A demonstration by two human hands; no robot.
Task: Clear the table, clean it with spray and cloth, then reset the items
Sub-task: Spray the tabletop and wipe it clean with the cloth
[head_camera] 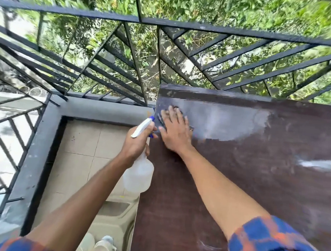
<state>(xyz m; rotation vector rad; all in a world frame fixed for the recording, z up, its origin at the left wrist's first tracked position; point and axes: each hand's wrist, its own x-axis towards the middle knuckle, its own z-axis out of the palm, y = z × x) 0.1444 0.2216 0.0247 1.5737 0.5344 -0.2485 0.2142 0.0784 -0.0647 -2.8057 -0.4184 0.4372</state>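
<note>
The dark brown table (235, 178) fills the right half of the head view, with a wet sheen across its far part. My right hand (175, 130) lies flat near the table's far left corner, pressing a dark cloth (162, 117) that mostly hides under the fingers. My left hand (138, 143) grips the neck of a translucent white spray bottle (138, 174) with a white and blue nozzle, held just off the table's left edge. No other items stand on the table.
A black metal railing (125, 64) runs behind the table and along the left, above a grey ledge (103, 110). Beige floor tiles (81, 159) lie left of the table. Pale items (99, 245) sit on the floor near the bottom edge.
</note>
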